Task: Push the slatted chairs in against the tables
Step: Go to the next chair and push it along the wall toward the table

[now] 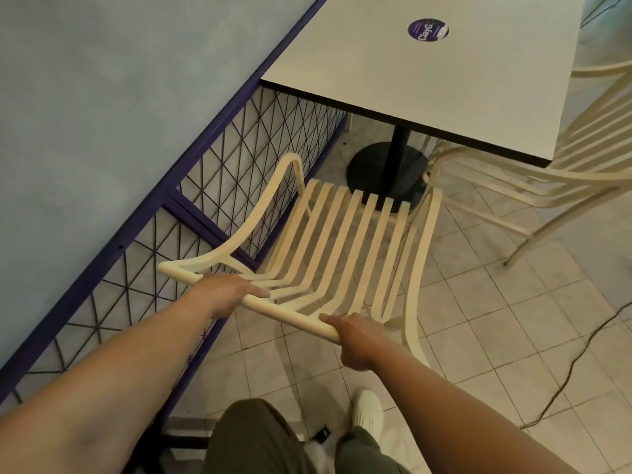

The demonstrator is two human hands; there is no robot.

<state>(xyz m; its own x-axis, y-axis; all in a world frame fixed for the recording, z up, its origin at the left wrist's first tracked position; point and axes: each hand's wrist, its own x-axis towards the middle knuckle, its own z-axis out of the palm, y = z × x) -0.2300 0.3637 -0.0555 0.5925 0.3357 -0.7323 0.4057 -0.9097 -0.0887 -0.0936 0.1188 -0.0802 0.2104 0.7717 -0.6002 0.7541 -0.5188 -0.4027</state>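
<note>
At 9 o'clock a purple wire fence runs along the blue wall. The left hand grasps the top rail of the cream chair at centre, fingers wrapped over it. The right hand grips the same rail toward 5 o'clock, fingers curled under. The chair's seat front sits near the table at 12 o'clock, not yet under it. A second chair stands at 3 o'clock, tucked partly beneath the table.

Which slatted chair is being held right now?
The chair by the purple mesh fence: both the left hand and right hand grip its top rail. The other chair, at the table's right side, is untouched.
</note>
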